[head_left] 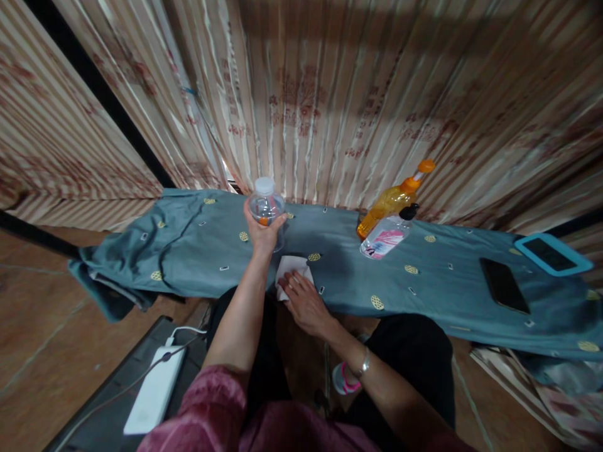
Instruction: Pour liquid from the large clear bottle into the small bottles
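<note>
My left hand [264, 233] is wrapped round a clear plastic bottle [267, 204] with a white screw cap, held upright over the green cloth-covered bench. Below it and slightly right, my right hand [304, 298] has its fingers pressed on a folded white cloth [296, 263] at the bench's near edge. Whether that is fabric or paper, I cannot tell. Right of both hands, an orange pump bottle [389, 206] with yellow liquid leans in view behind a clear bottle [384, 238] with a pink label and black top.
A dark phone [504, 285] and a blue-framed tablet [553, 254] lie at the bench's right end. The patterned green cover [188, 245] drapes over the bench. A striped curtain [301, 94] hangs behind. A white power bank [155, 389] with a cable rests at lower left.
</note>
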Tool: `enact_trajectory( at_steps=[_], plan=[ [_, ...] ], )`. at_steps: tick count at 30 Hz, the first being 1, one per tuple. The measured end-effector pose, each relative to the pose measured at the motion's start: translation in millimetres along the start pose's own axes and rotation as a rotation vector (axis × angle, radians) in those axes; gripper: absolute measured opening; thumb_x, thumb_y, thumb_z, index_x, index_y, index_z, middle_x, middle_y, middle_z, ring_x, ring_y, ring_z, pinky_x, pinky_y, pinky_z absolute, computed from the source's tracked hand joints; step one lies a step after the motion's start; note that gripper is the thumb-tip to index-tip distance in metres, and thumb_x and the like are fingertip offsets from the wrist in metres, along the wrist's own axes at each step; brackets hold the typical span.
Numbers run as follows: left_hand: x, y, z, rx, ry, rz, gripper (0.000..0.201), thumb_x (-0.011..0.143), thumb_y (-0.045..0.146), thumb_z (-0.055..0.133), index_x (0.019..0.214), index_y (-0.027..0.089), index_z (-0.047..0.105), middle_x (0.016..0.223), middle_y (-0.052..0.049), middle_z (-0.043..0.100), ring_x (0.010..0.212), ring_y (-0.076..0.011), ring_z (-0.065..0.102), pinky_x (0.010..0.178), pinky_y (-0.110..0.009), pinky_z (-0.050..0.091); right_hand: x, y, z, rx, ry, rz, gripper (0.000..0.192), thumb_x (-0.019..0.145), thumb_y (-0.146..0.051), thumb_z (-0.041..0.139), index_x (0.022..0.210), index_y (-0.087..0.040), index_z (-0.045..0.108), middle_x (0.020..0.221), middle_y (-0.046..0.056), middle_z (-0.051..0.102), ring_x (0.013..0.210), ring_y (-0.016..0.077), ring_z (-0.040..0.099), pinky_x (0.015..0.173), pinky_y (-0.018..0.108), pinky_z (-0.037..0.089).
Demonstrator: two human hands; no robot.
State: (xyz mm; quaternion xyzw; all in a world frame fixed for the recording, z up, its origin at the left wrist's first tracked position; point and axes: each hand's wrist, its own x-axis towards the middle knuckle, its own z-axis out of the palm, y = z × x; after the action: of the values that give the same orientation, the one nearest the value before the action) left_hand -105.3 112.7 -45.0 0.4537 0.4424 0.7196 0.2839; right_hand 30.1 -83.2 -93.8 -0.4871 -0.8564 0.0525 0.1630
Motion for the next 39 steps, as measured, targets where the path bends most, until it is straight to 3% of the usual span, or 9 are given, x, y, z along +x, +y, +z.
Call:
enact_trajectory(
  at_steps=[3,6,12,15,20,26,33,39],
  plan=[
    [0,1,-1.9,0.000,-0.011,-0.003,0.124,0.058,0.043,0.107,0.159,0.030,0.036,0.156,-0.012,0.056,0.145,-0.0322,0.059,0.128,-0.047,0.044,-35,17,-13,0.019,-0.013,0.010,0.052,0.102,-0.038,0.072,0.150,-0.024,0.059,0.160,0.013,0.054,0.143,0.0335,0.057,0.116,0.061,0.050],
    [0,3,-5.0,0.001,-0.021,0.003,0.126,0.057,0.044,0.107,0.160,0.029,0.035,0.160,-0.014,0.053,0.148,-0.0331,0.057,0.128,-0.047,0.043,-60,50,-27,0.031,0.001,0.104,0.050,0.102,-0.039,0.071,0.149,-0.024,0.060,0.159,0.013,0.055,0.142,0.0331,0.057,0.117,0.061,0.049],
    [-1,6,-5.8,0.008,-0.037,0.001,0.127,0.057,0.046,0.107,0.161,0.032,0.035,0.159,-0.013,0.053,0.149,-0.0336,0.056,0.129,-0.049,0.042,-64,107,-44,0.116,0.104,0.392,0.049,0.102,-0.043,0.071,0.145,-0.023,0.062,0.156,0.013,0.057,0.140,0.0329,0.058,0.116,0.061,0.049],
    [-2,6,-3.3,-0.010,-0.038,0.004,0.126,0.058,0.045,0.107,0.160,0.032,0.035,0.157,-0.012,0.055,0.147,-0.0336,0.057,0.129,-0.050,0.042,-49,106,-36,0.251,0.150,0.467,0.048,0.102,-0.045,0.071,0.144,-0.022,0.063,0.154,0.013,0.058,0.137,0.0321,0.060,0.114,0.060,0.051],
    [-2,6,-2.2,-0.019,-0.050,0.018,0.122,0.059,0.046,0.106,0.159,0.030,0.037,0.156,-0.012,0.055,0.147,-0.0330,0.057,0.129,-0.049,0.041,-16,84,-22,0.614,0.177,0.454,0.042,0.103,-0.047,0.070,0.135,-0.020,0.066,0.137,0.011,0.067,0.117,0.0263,0.069,0.100,0.049,0.060],
    [-1,7,-4.5,0.007,-0.042,0.014,0.120,0.060,0.045,0.106,0.157,0.029,0.038,0.155,-0.012,0.056,0.147,-0.0324,0.057,0.129,-0.047,0.042,16,95,-36,0.852,0.342,0.485,0.045,0.103,-0.048,0.070,0.138,-0.020,0.065,0.138,0.012,0.067,0.116,0.0257,0.070,0.098,0.049,0.061],
    [0,10,-0.6,0.007,-0.050,-0.014,0.119,0.057,0.040,0.107,0.155,0.029,0.040,0.157,-0.012,0.055,0.147,-0.0322,0.056,0.129,-0.046,0.040,-1,117,-52,0.537,0.449,0.573,0.051,0.102,-0.047,0.070,0.145,-0.022,0.061,0.151,0.013,0.060,0.131,0.0309,0.063,0.108,0.057,0.055],
    [0,10,5.0,-0.031,-0.062,-0.019,0.120,0.058,0.041,0.105,0.156,0.028,0.037,0.158,-0.013,0.053,0.147,-0.0326,0.057,0.128,-0.046,0.042,8,86,-31,0.232,0.233,0.359,0.052,0.102,-0.045,0.071,0.148,-0.024,0.061,0.159,0.014,0.055,0.142,0.0336,0.057,0.117,0.062,0.048]
  ],
)
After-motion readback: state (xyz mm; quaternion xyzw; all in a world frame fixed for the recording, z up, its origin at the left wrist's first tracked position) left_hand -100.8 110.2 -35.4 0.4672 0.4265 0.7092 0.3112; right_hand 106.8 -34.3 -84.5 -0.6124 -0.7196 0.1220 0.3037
